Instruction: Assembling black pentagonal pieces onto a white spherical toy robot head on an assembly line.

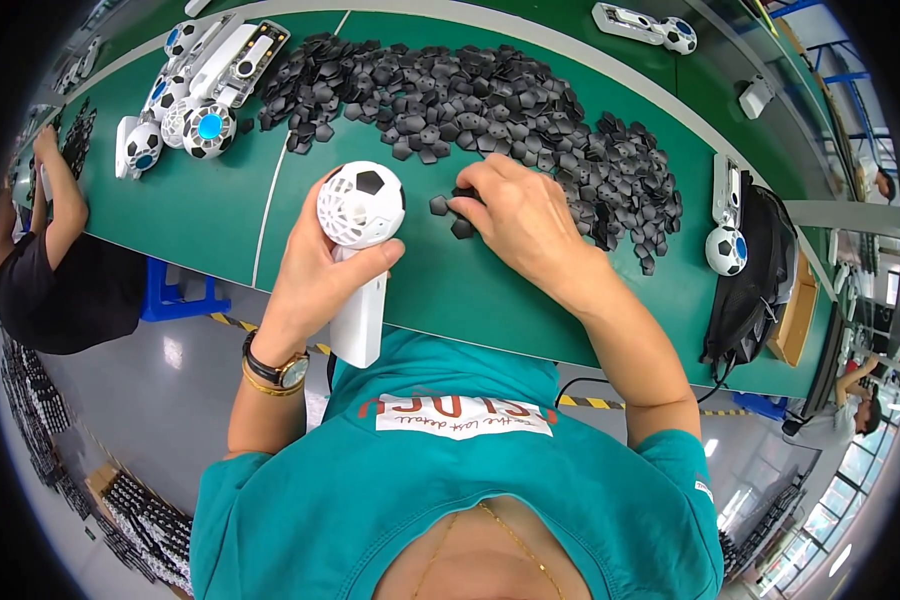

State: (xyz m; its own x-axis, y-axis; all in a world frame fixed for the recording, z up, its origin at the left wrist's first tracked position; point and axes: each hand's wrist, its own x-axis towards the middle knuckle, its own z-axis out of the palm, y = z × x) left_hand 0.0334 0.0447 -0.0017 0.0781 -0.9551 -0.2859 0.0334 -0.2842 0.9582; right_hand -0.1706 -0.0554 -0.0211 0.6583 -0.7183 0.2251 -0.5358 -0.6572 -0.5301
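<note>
My left hand (325, 265) is closed around the neck of a white handheld fan (361, 205) whose round head is patterned like a football. One black pentagon shows on its upper side, and an open white grille faces left. The white handle points down toward me. Over the green table, my right hand (515, 215) pinches at a few small black pentagon pieces (461, 228); its fingertips partly cover them, so whether one is gripped cannot be made out. Beyond it spreads a large heap of black pentagon pieces (450, 95).
Several football-patterned fans (209, 128) lie in a cluster at the far left. Another fan (727, 250) lies at the right beside a black bag (755, 270) and a cardboard box (796, 310). One more fan (645, 27) lies far back. At left sits another person (60, 250).
</note>
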